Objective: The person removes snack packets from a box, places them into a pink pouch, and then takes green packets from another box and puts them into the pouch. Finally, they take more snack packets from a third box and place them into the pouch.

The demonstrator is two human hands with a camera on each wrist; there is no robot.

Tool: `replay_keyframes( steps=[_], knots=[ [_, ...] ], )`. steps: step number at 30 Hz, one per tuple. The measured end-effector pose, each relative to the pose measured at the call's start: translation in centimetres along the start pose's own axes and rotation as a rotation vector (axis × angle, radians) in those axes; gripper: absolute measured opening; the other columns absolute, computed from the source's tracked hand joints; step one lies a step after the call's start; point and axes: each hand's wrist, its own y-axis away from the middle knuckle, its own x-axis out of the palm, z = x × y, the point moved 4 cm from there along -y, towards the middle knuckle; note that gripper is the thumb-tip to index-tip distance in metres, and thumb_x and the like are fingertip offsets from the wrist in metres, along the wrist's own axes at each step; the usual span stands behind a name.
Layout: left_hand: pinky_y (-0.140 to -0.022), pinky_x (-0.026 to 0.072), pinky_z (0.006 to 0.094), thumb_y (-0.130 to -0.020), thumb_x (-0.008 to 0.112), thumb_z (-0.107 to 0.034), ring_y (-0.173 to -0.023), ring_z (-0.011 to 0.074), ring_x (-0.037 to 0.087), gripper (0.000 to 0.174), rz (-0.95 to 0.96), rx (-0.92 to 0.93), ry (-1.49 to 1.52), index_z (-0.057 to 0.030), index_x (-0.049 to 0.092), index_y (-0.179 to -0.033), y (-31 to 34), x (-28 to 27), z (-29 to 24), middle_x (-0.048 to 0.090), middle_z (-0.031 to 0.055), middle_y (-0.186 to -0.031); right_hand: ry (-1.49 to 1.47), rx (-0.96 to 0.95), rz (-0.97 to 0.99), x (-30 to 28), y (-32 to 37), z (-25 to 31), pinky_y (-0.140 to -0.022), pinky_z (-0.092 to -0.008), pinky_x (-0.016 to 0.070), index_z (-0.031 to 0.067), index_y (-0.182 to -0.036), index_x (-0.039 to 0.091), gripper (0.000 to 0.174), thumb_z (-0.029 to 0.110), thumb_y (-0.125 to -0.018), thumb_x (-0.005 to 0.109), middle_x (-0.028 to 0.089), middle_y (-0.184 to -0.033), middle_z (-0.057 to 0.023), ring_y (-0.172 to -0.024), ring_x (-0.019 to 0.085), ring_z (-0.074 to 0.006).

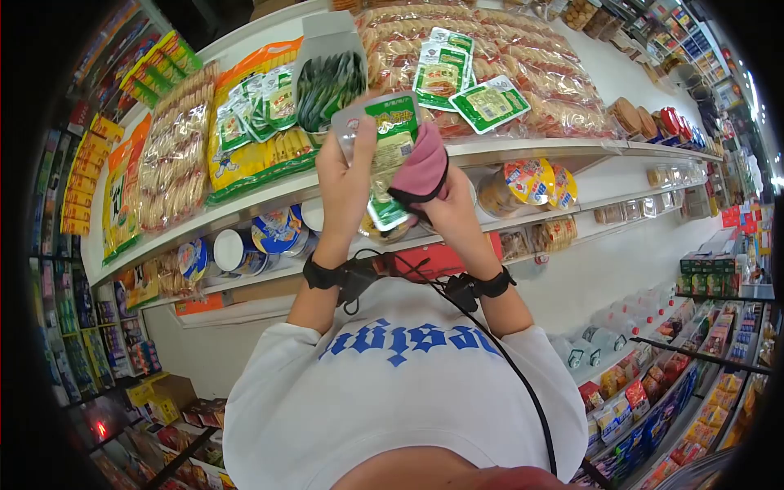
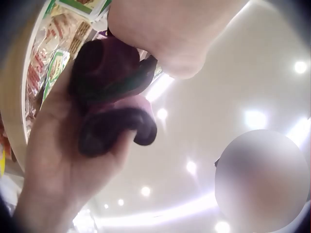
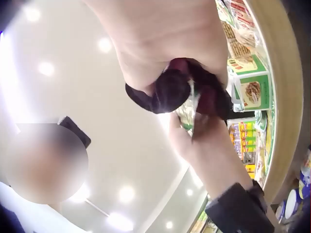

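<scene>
My left hand (image 1: 347, 175) grips a green and white snack packet (image 1: 394, 114) by its side, thumb across the clear-silver face. The pink cloth (image 1: 422, 163) with a black edge is in my right hand (image 1: 451, 208), bunched against the packet's front and covering part of it. In the left wrist view the cloth (image 2: 114, 63) is folded, with the fingers of my right hand (image 2: 63, 145) around it. The right wrist view shows a sliver of the packet (image 3: 187, 114) between the dark folds. Just beyond the hands stands an open box (image 1: 333, 37) of upright packets.
Loose green packets (image 1: 490, 104) lie on bagged biscuits (image 1: 563, 82) at right, and more packets (image 1: 278, 98) on a yellow bag (image 1: 273, 159) at left. Below the shelf edge (image 1: 555, 148) sit tubs (image 1: 233, 249) and instant noodle cups (image 1: 527, 180).
</scene>
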Motion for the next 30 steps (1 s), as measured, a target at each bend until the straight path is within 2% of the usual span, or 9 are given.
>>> replay_keyframes(
  steps=[4,8,10,14,16,19,24,27,30],
  knots=[
    [-0.101,0.049,0.0344,-0.096,0.071,-0.009,-0.123,0.023,0.057,0.07,0.072,0.12,0.059,0.0031,0.03,-0.152,0.7,1.4,-0.3,0.049,0.02,-0.143,0.182,-0.117,-0.252,-2.8,-0.5,1.1,-0.098,-0.0369,0.0538,-0.0045,-0.133,0.053,0.047,-0.005,-0.087,0.063,0.067,-0.12,-0.0145,-0.114,0.066,-0.0218],
    [-0.09,0.0489,0.0273,-0.1,0.067,-0.019,-0.105,0.0122,0.059,0.046,0.113,-0.153,0.209,0.0012,0.05,-0.137,0.7,2.2,2.2,0.062,0.0096,-0.124,0.93,-0.846,-0.122,1.3,0.2,2.6,-0.097,-0.0462,0.052,-0.0076,-0.128,0.055,0.057,-0.008,-0.072,0.062,0.062,-0.125,-0.0264,-0.112,0.06,-0.0491],
    [-0.082,0.0458,0.0222,-0.104,0.061,-0.031,-0.094,0.005,0.057,0.034,0.087,-0.243,0.137,-0.0019,0.062,-0.121,0.1,0.2,2.9,0.067,0.0003,-0.104,0.858,-0.623,0.107,2.2,1.4,0.7,-0.092,-0.0466,0.0533,-0.0076,-0.129,0.054,0.052,-0.009,-0.078,0.061,0.063,-0.124,-0.0252,-0.109,0.064,-0.0437],
    [-0.088,0.0525,0.0269,-0.106,0.059,-0.029,-0.102,0.01,0.065,0.032,-0.024,-0.287,0.359,-0.0026,0.063,-0.123,0.1,-2.6,1.7,0.069,0.004,-0.11,0.575,-0.529,0.187,-0.4,1.7,1.4,-0.087,-0.0415,0.0546,-0.0047,-0.131,0.056,0.048,-0.008,-0.084,0.058,0.066,-0.114,-0.0234,-0.101,0.068,-0.036],
    [-0.089,0.0545,0.0287,-0.106,0.057,-0.028,-0.104,0.012,0.066,0.033,-0.009,-0.264,0.326,-0.0023,0.062,-0.126,0.2,-4.8,2.4,0.069,0.0053,-0.114,0.723,-0.51,-0.202,-4.6,0.8,2.2,-0.084,-0.0368,0.0536,-0.0023,-0.133,0.056,0.049,-0.006,-0.084,0.058,0.067,-0.109,-0.0213,-0.099,0.069,-0.0306],
    [-0.09,0.0549,0.0306,-0.107,0.056,-0.027,-0.105,0.0133,0.067,0.033,-0.087,-0.365,0.342,-0.0014,0.061,-0.127,1.0,-5.6,2.5,0.068,0.0064,-0.119,0.646,-0.673,-0.701,-10.6,-3.0,6.7,-0.102,-0.0373,0.0471,-0.0033,-0.143,0.048,0.057,0.01,-0.092,0.067,0.064,-0.126,-0.0165,-0.115,0.061,-0.0231],
    [-0.09,0.0555,0.0316,-0.107,0.055,-0.025,-0.107,0.0152,0.067,0.036,-0.076,-0.45,0.379,0.0014,0.058,-0.131,2.0,-5.7,4.1,0.067,0.0102,-0.121,0.911,-0.772,-0.911,-17.5,-8.6,6.8,-0.114,-0.0433,0.0366,-0.0006,-0.153,0.037,0.07,0.018,-0.094,0.07,0.047,-0.149,-0.0223,-0.139,0.045,-0.0311],
    [-0.089,0.0561,0.0319,-0.107,0.056,-0.025,-0.105,0.0164,0.068,0.037,-0.069,-0.521,0.337,0.0028,0.057,-0.131,2.4,-5.7,4.5,0.068,0.0116,-0.12,0.748,-0.785,-0.766,-15.5,-6.7,5.1,-0.121,-0.0472,0.025,-0.0058,-0.153,0.031,0.08,0.023,-0.091,0.073,0.035,-0.158,-0.0267,-0.146,0.035,-0.0393],
    [-0.084,0.0588,0.0327,-0.106,0.058,-0.026,-0.098,0.0173,0.071,0.039,-0.095,-0.597,0.269,0.0033,0.058,-0.13,2.7,-5.3,5.4,0.069,0.0131,-0.117,1.056,-0.724,-0.405,-10.9,-5.0,3.8,-0.12,-0.0514,0.0282,0.0035,-0.153,0.038,0.076,0.019,-0.089,0.075,0.043,-0.153,-0.0215,-0.142,0.04,-0.0389]
  ],
)
